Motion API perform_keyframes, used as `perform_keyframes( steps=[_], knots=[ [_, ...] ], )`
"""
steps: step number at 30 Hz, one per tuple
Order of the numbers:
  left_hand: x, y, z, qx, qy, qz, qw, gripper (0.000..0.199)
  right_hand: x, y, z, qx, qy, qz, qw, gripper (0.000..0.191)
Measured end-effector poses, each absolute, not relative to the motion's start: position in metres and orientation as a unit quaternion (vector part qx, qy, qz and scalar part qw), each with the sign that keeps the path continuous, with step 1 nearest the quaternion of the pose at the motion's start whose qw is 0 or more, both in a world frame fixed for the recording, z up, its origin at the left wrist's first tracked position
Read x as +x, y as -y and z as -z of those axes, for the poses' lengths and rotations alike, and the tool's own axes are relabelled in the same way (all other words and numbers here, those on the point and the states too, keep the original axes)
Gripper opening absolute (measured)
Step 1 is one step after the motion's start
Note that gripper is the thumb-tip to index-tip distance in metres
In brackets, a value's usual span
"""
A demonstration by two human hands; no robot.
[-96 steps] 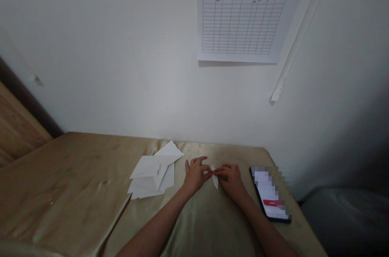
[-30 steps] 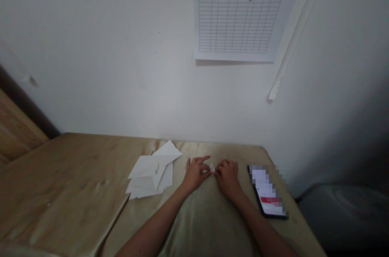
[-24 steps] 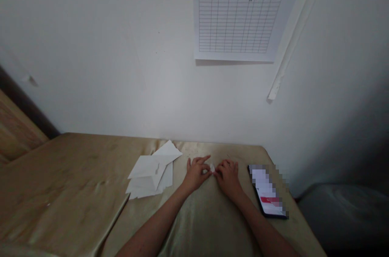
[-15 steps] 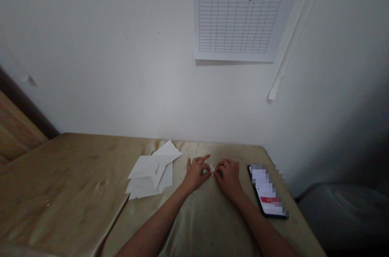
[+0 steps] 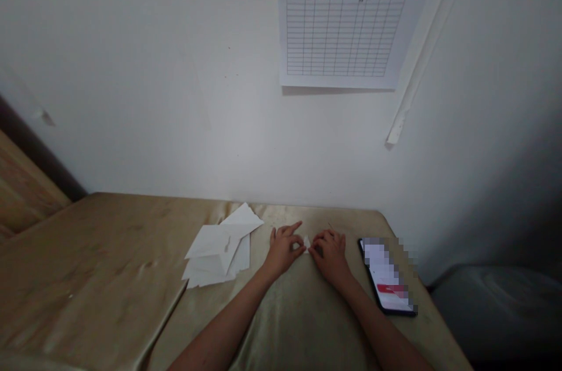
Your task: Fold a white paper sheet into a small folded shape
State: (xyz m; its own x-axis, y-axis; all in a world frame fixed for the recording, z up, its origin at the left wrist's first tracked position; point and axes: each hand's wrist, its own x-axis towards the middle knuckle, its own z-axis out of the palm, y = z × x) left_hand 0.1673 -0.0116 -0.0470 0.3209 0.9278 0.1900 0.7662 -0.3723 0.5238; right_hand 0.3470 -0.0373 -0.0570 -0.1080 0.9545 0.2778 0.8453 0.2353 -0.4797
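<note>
Between my fingertips is a small folded piece of white paper (image 5: pixel 307 243), its pointed top facing the wall. My left hand (image 5: pixel 284 247) pinches its left side with thumb and forefinger, the other fingers raised and spread. On the opposite side, my right hand (image 5: pixel 328 249) pinches the right edge, fingers curled. Both hands sit low over the cloth-covered table (image 5: pixel 302 324). The fingers cover the paper's lower corners, so its folds are partly hidden.
Left of my hands lies a loose pile of white paper sheets (image 5: pixel 215 242). A phone (image 5: pixel 386 277) with a lit screen rests at the right. Behind the table rises a white wall (image 5: pixel 175 96) bearing a printed grid sheet (image 5: pixel 346 31). A wooden piece (image 5: pixel 26 184) stands far left.
Both hands stay in nearly the same place, still pinching the small paper. Only slight finger shifts show.
</note>
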Motion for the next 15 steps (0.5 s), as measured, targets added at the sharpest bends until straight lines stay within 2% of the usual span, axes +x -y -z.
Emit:
perform_keyframes(
  steps=[15],
  knots=[
    [0.1697,0.0113,0.0497,0.801,-0.526,-0.246,0.142,0.002,0.3464,0.0357,0.0599,-0.621,0.729,-0.094,0.274,0.010]
  ],
)
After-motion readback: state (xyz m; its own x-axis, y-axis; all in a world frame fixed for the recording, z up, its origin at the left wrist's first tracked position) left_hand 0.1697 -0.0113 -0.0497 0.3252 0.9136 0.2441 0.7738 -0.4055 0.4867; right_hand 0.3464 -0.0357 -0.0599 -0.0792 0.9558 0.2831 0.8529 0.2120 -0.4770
